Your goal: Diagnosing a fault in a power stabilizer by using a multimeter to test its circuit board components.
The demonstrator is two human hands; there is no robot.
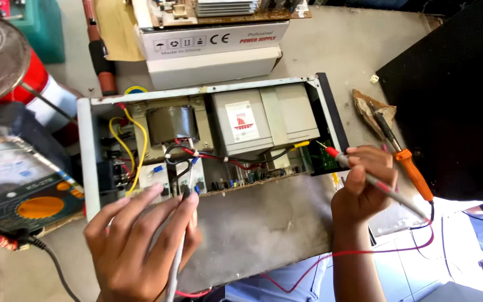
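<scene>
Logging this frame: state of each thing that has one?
Metal chassis: cover off, wiring exposed.
Left hand: holds grey probe, tip at the circuit board.
Right hand: holds red-tipped probe, tip at the green board.
Soldering iron: lying unheld.
Analog meter: leads plugged in.

Two bare hands are seen from above, the left hand and the right hand. No gloves, rings or watch are worn on either. Both forearms are left uncovered as far as they can be followed to the bottom edge. Short, unpainted nails are shown on the left fingers. Between the arms, light blue clothing is glimpsed.
</scene>
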